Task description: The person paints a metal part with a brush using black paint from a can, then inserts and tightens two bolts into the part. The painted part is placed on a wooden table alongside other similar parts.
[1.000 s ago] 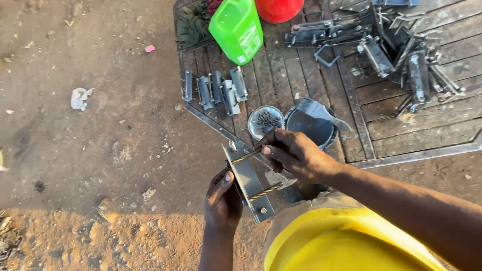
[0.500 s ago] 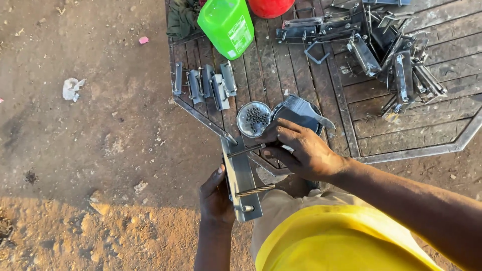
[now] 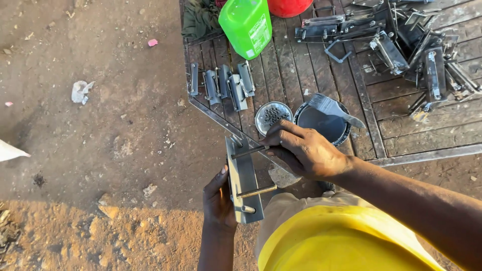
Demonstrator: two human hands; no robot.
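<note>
Grey steel channel piece [image 3: 244, 180], long and flat with raised edges, is held just off the near corner of the wooden pallet table [image 3: 321, 75], over bare dirt ground [image 3: 100, 130]. It carries 2 thin rods: an upper dark rod [image 3: 249, 151] and a lower brass-coloured rod [image 3: 257, 191], both sticking out to the right, plus a small stub near the bottom end.

Left hand [image 3: 219, 200]: clasped on the lower left edge of the channel from behind, thumb up along the side. Judged to be the steadying grip, keeping the piece face-up toward the camera.

Right hand [image 3: 304, 150]: fingers curled closed around the outer end of the upper rod, palm down. The grip at the rod's tip reads as leverage for turning or sliding it.

Nearby on the table:
- 1 small round tin [image 3: 271, 115] holding small dark hardware, just beyond the right hand, within easy reach.
- 1 round lid of dark paint [image 3: 321, 124] with a flat brush [image 3: 334, 109] laid across it, bristles over the lid so drips stay inside, I judge.
- 5 similar steel pieces [image 3: 221, 83] lined up side by side near the table's left edge.
- 1 green jerrycan [image 3: 247, 25] behind them; a heap of metal parts [image 3: 401, 40] at far right.

Yellow garment [image 3: 341, 241] fills the bottom of the view.
</note>
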